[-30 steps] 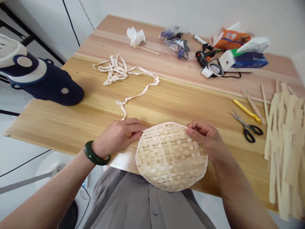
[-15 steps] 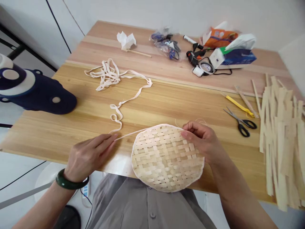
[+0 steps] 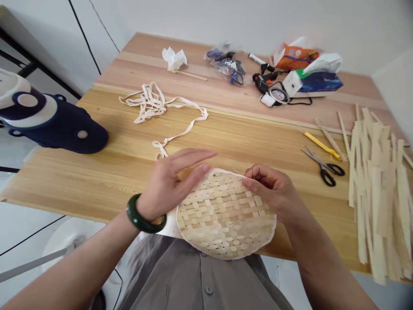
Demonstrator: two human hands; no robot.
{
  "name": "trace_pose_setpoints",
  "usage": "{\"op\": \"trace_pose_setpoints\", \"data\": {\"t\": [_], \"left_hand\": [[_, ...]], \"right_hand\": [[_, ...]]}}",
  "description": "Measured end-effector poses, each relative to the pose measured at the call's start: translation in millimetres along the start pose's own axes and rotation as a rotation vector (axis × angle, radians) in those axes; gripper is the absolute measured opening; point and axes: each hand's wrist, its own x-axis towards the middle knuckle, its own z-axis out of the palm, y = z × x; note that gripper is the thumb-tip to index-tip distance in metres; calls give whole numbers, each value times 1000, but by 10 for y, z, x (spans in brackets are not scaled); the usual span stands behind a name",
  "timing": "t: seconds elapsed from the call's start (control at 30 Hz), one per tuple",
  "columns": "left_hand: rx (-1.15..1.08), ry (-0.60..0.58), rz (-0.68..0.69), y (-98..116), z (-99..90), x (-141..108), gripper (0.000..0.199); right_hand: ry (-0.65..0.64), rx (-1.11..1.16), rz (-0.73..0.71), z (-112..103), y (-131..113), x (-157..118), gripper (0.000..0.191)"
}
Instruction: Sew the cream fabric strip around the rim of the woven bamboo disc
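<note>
A round woven bamboo mat rests against the table's front edge and the grey shirt, its rim edged with a thin white ribbon. My right hand pinches the mat's upper right rim between thumb and fingers; a fine thread shows beside it. Over the upper left rim is my left hand, fingers stretched out and thumb apart, holding nothing visible. I cannot tell whether it touches the mat. From behind it a loose white ribbon runs up the table to a tangled heap.
Scissors, a yellow-handled tool and a pile of bamboo strips lie on the right. A dark blue bottle lies left. Farther back are a glue gun, a tissue pack and bagged items.
My left hand has let go of the taut ribbon and moved right and up to the mat's upper left rim, its fingers opening. My right hand keeps its pinch on the mat.
</note>
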Motion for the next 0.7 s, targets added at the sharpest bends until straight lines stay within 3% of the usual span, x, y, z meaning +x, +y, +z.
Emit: {"op": "trace_pose_setpoints", "data": {"t": [0.07, 0.17, 0.47, 0.7], "left_hand": [[-206, -164, -118, -8, 125, 115, 28], [-342, -266, -217, -74, 195, 189, 33], [-336, -303, -18, -173, 95, 240, 23], [-388, -259, -128, -156, 139, 181, 20]], "right_hand": [[1, -12, -6, 0, -10, -13, 30], [6, -27, -16, -12, -6, -31, 29], [-7, -25, -4, -4, 4, 5, 30], [0, -22, -23, 5, 16, -13, 28]]}}
